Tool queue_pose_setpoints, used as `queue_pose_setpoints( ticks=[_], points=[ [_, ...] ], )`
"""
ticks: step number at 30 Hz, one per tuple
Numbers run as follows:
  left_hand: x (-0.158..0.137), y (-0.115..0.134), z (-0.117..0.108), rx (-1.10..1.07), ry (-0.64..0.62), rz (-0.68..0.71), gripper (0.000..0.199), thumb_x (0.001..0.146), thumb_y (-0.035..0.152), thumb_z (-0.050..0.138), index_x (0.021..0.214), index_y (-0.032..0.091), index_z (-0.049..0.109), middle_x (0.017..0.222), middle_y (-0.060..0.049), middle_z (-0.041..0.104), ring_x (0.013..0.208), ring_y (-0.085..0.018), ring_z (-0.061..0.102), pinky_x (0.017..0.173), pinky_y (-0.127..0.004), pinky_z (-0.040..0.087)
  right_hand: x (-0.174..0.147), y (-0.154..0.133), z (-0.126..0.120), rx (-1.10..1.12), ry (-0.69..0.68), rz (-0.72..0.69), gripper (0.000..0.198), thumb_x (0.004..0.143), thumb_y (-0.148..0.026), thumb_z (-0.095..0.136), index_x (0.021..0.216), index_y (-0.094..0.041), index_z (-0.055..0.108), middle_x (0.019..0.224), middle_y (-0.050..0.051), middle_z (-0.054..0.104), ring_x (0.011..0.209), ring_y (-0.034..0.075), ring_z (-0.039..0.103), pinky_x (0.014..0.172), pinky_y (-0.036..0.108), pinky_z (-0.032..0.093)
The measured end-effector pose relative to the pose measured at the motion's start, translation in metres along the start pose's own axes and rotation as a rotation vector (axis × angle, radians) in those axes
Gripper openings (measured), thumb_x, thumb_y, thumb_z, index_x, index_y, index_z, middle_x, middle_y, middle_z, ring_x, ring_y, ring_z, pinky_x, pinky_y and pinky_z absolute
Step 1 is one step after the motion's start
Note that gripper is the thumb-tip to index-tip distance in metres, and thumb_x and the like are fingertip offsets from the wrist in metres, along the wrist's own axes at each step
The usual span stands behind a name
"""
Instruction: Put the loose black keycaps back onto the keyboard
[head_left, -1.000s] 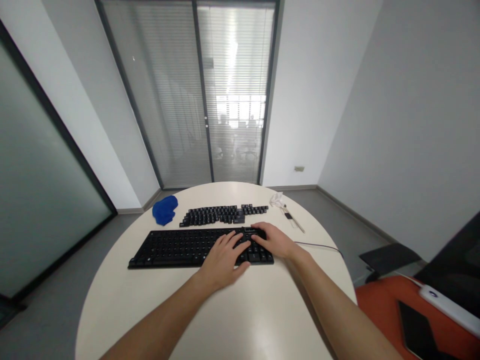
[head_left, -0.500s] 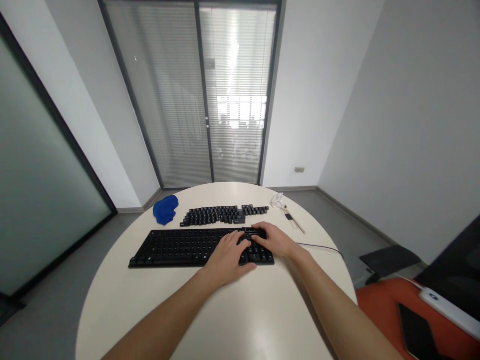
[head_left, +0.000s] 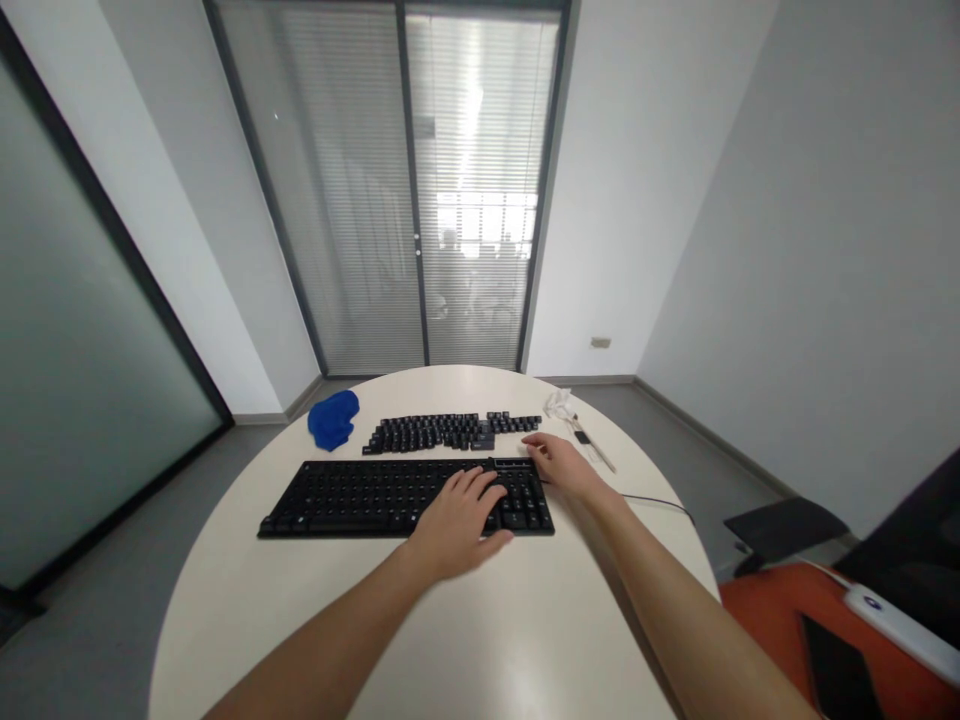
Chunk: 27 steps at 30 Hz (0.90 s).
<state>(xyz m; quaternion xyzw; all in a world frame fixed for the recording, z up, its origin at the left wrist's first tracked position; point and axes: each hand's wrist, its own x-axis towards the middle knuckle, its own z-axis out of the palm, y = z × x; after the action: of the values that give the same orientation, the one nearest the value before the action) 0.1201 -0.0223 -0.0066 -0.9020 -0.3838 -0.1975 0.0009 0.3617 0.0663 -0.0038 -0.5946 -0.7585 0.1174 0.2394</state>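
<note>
On the pale table [head_left: 480, 620], a blue item [head_left: 332, 420] is lying flat, left of the frame's middle. The black keyboard [head_left: 401, 492] is lying at centre, and loose keycaps [head_left: 424, 434] are sitting in rows just above it. The left hand [head_left: 459, 522], loosely open and palm down, is resting on the keyboard's right part, gripping nothing. The right hand [head_left: 564, 465], half curled, is covering its upper right corner; I cannot tell whether it is holding anything. Farther right, a thin stick [head_left: 601, 451] is lying above a dark cable [head_left: 652, 499].

Right hand [head_left: 564, 466] now off the number keys [head_left: 523, 510]
</note>
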Motion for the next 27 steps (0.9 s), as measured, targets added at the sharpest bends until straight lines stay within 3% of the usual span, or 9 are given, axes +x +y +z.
queue_pose_setpoints(
  ticks=[5, 12, 20, 27],
  points=[
    [0.001, 0.0, 0.0, -0.001, -0.008, -0.007, 0.057, 0.093, 0.051, 0.055, 0.141, 0.021, 0.047, 0.147, -0.011, 0.051, 0.139, -0.031, 0.042, 0.118, -0.05, 0.03, 0.022, 0.023, 0.005, -0.152, 0.056, 0.125, 0.044, 0.092, -0.022, 0.054, 0.135, -0.011, 0.055, 0.117, 0.017, 0.069, 0.105, 0.027, 0.065, 0.091, 0.035, 0.047],
    [0.0, -0.001, 0.001, 0.002, -0.008, -0.019, 0.06, 0.093, 0.052, 0.055, 0.143, 0.021, 0.045, 0.149, -0.011, 0.049, 0.14, -0.03, 0.041, 0.119, -0.049, 0.029, 0.037, 0.025, 0.009, -0.278, 0.077, 0.129, 0.04, 0.096, -0.025, 0.05, 0.135, -0.021, 0.058, 0.116, 0.016, 0.066, 0.108, 0.028, 0.062, 0.089, 0.036, 0.045],
    [0.001, -0.002, 0.003, 0.015, -0.015, -0.021, 0.064, 0.093, 0.053, 0.054, 0.147, 0.021, 0.041, 0.155, -0.01, 0.043, 0.143, -0.029, 0.039, 0.119, -0.049, 0.028, 0.034, 0.023, 0.005, -0.31, 0.066, 0.133, 0.029, 0.096, -0.022, 0.051, 0.12, -0.018, 0.065, 0.115, 0.018, 0.068, 0.109, 0.03, 0.063, 0.091, 0.037, 0.046],
    [0.0, -0.001, 0.004, 0.012, -0.027, -0.043, 0.074, 0.09, 0.056, 0.058, 0.152, 0.023, 0.036, 0.159, -0.011, 0.036, 0.142, -0.031, 0.039, 0.118, -0.049, 0.028, 0.028, 0.024, -0.006, -0.299, -0.023, 0.18, 0.023, 0.091, -0.018, 0.056, 0.103, -0.014, 0.075, 0.107, 0.021, 0.074, 0.102, 0.032, 0.069, 0.089, 0.041, 0.048]
  ],
)
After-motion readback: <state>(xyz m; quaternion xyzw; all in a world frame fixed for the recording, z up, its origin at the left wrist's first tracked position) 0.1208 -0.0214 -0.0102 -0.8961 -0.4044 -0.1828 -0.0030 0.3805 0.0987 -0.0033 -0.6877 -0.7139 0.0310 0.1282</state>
